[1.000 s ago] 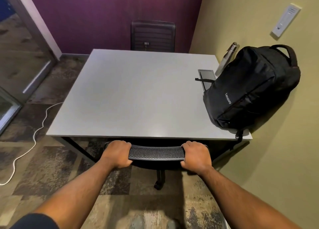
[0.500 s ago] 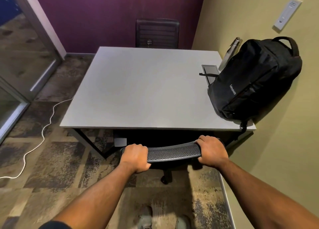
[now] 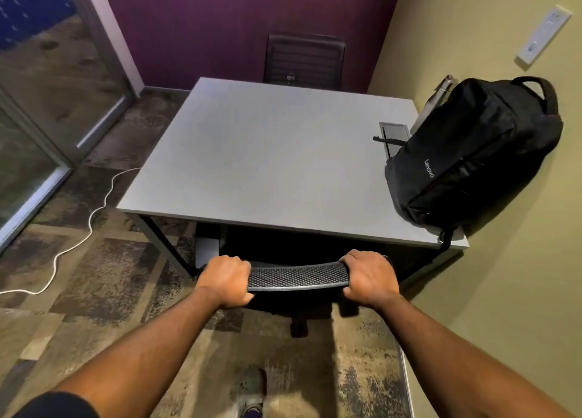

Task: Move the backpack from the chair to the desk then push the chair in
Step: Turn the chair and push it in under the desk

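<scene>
Head view: backpack (image 3: 472, 153) on the desk (image 3: 267, 159), at the near right corner, leaning on the wall, long axis tilted, handle end up-right. Left hand (image 3: 225, 280) and right hand (image 3: 368, 277), arms outstretched, each closed over the chair (image 3: 299, 277) top rail ends, seat under the desk's near edge. "Lenovo" on the backpack.

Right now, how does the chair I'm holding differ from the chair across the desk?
The near chair is gripped at its top edge by the left hand and right hand; the far chair stands untouched by the purple wall. The near chair's back is fine mesh; the far chair's looks slatted. Both are black and face the desk.
</scene>
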Available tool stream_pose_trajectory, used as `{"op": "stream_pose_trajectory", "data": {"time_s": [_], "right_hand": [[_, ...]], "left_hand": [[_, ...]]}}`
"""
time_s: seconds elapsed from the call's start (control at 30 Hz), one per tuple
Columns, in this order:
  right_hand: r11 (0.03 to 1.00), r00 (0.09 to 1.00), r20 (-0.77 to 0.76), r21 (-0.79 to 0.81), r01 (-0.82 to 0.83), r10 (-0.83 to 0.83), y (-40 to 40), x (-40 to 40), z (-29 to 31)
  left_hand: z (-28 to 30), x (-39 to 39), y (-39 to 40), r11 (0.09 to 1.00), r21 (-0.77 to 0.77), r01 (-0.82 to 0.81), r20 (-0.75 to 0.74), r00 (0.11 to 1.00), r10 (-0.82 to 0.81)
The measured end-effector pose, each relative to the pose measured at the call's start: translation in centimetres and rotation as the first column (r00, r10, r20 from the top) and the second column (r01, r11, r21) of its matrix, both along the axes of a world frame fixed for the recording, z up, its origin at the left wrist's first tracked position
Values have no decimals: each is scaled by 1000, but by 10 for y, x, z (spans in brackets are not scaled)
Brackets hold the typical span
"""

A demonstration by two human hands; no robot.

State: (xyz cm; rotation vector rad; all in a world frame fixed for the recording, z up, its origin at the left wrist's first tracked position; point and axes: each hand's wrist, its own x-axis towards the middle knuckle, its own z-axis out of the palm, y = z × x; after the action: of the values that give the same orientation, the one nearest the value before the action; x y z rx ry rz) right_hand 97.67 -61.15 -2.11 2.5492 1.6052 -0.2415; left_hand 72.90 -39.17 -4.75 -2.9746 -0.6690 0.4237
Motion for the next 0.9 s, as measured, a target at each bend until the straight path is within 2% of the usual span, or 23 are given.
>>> {"op": "stream_pose_trajectory", "data": {"time_s": [0.3,0.57,0.73,0.9], "right_hand": [[999,999,12,-9,47,-47,45,35,-4],[989,988,-36,15,149,-149,94,9,-22],[989,989,-41,9,145,-144,96,9,-27],[989,988,-33,10,148,-148,95,9,-25]], "left_hand": [[5,40,45,1000,-11,17,-11,1000,-17],[4,47,126,994,-44,98,-84,991,-102],[-2,47,132,989,-109,104,-95,989,-114],[-3,48,132,992,-82,100,-76,991,-107]]}}
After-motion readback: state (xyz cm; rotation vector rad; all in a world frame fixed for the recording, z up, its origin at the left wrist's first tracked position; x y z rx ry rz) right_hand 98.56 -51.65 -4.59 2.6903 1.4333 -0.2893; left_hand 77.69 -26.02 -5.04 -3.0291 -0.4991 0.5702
